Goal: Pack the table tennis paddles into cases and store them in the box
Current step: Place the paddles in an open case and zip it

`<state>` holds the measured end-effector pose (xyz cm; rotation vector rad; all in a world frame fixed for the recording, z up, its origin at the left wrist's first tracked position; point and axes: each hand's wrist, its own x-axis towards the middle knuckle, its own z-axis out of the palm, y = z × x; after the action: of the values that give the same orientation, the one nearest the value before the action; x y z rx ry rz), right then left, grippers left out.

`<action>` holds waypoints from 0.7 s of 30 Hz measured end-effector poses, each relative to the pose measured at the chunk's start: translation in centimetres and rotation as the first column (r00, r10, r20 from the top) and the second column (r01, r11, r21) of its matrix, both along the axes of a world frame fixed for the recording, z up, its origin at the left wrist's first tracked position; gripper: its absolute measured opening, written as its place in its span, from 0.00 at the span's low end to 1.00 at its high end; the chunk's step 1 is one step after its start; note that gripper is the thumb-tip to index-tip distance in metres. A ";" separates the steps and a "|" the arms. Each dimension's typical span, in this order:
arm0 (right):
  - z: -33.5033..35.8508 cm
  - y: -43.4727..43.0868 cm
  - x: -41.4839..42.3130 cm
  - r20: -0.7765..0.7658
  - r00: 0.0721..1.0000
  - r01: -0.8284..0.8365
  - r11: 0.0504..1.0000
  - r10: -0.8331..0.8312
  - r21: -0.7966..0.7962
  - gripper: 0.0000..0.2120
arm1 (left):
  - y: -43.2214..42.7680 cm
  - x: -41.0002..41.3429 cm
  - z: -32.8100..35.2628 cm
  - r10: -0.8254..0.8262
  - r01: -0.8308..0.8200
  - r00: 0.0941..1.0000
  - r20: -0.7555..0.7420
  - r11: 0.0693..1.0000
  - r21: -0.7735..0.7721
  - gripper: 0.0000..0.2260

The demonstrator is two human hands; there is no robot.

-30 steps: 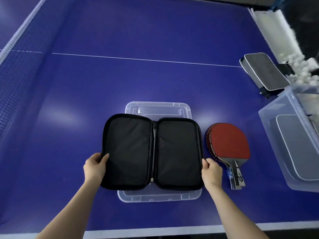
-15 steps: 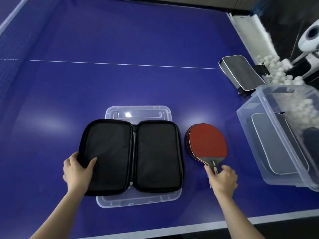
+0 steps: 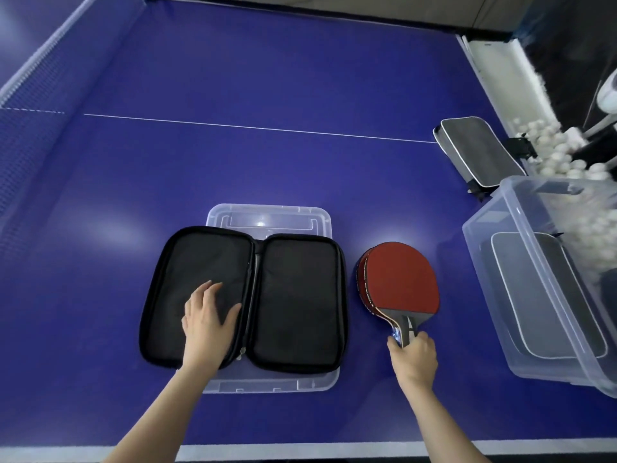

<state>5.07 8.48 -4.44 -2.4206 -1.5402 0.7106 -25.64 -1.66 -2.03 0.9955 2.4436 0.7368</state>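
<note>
While looking down at a blue table tennis table [image 3: 233,78], a person is working with two bare hands. A black case [image 3: 297,299] is lying fully open, spread like a book, on top of a clear plastic lid [image 3: 267,217] near the table's closest edge. The left hand [image 3: 207,317] is resting flat on the lining of the case's left half, with the fingers straight and slightly spread, holding nothing.

Just to the right of the case, and not touching it, the paddles [image 3: 400,279] are lying in a small stack. Red rubber is facing up, the dark edge of a second blade is showing underneath, and the handles are pointing toward the person. The right hand [image 3: 414,359] is curling around the end of the handles and gripping them. Whether the stack is resting on the table or lifting off it cannot be told.

Farther right, a clear plastic box [image 3: 487,279] is standing at the table's right side. A closed grey case [image 3: 547,295] with pale piping is lying flat on its bottom. Beyond the box, another grey case [image 3: 480,148] is lying shut near the right edge of the table. White balls [image 3: 561,152] are heaping up just past that edge, partly blurred. The net [image 3: 30,95] is running along the left of the view, and a thin white line [image 3: 260,128] is crossing the table from side to side.
</note>
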 end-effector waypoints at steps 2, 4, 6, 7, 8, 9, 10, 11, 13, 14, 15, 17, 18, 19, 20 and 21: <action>0.6 -0.1 -0.5 -0.014 1.000 -0.002 0.999 0.002 0.046 0.18 | 0.2 0.8 0.3 -0.014 0.014 1.000 0.024 0.999 0.040 0.21; 1.5 -0.4 -1.4 -0.045 0.999 -0.009 0.994 0.014 0.109 0.16 | 0.6 1.5 0.6 -0.041 0.035 0.997 0.059 0.995 0.095 0.19; 2.6 -0.8 -2.9 -0.078 0.996 -0.023 0.984 0.037 0.178 0.15 | 1.2 2.3 1.0 -0.060 0.038 0.986 0.157 0.989 0.142 0.16; 3.2 -1.1 -3.8 -0.094 0.994 -0.033 0.979 0.053 0.203 0.15 | 1.5 2.8 1.3 -0.057 0.018 0.968 0.244 0.987 0.159 0.14; 3.7 -1.5 -4.9 -0.113 0.991 -0.046 0.975 0.072 0.219 0.14 | 2.0 3.3 1.5 -0.046 -0.013 0.932 0.359 0.987 0.161 0.13; 4.2 -2.0 -6.0 -0.132 0.987 -0.060 0.971 0.092 0.229 0.14 | 2.5 3.8 1.8 -0.033 -0.043 0.873 0.486 0.989 0.143 0.14; 4.5 -2.5 -7.2 -0.151 0.982 -0.073 0.969 0.110 0.236 0.14 | 3.1 4.2 2.1 -0.024 -0.060 0.796 0.605 0.991 0.118 0.17; 4.8 -3.1 -8.3 -0.167 0.977 -0.087 0.967 0.129 0.238 0.14 | 3.7 4.5 2.4 -0.020 -0.073 0.704 0.709 0.992 0.100 0.22; 4.9 -4.3 -10.6 -0.188 0.966 -0.130 0.964 0.176 0.233 0.13 | 4.9 4.7 2.7 -0.015 -0.119 0.532 0.847 0.989 0.092 0.30; 4.7 -5.0 -11.6 -0.191 0.962 -0.150 0.963 0.194 0.222 0.13 | 5.4 4.5 2.9 -0.011 -0.150 0.478 0.878 0.984 0.094 0.30; 4.5 -5.6 -12.5 -0.190 0.960 -0.165 0.965 0.205 0.204 0.14 | 5.9 4.1 3.0 -0.003 -0.175 0.456 0.890 0.980 0.092 0.29; 4.1 -6.6 -14.0 -0.185 0.962 -0.172 0.971 0.201 0.164 0.15 | 6.5 3.3 3.0 0.051 -0.205 0.492 0.869 0.977 0.059 0.25; 4.0 -7.0 -14.5 -0.185 0.965 -0.161 0.976 0.188 0.148 0.16 | 6.7 2.8 2.7 0.087 -0.212 0.523 0.848 0.977 0.031 0.25; 3.8 -7.4 -15.1 -0.184 0.968 -0.146 0.980 0.170 0.137 0.16 | 6.8 2.4 2.3 0.106 -0.209 0.547 0.830 0.978 0.013 0.24; 3.7 -7.7 -15.5 -0.178 0.972 -0.130 0.983 0.153 0.131 0.16 | 6.9 2.1 2.0 0.108 -0.199 0.560 0.821 0.980 0.007 0.22; 3.5 -8.0 -15.9 -0.170 0.976 -0.118 0.985 0.138 0.124 0.16 | 7.1 1.8 1.8 0.097 -0.184 0.563 0.821 0.983 0.011 0.19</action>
<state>-10.78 0.50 -0.95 -2.1287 -1.6282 0.8158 -23.85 5.40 -0.27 0.3159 1.6524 1.0790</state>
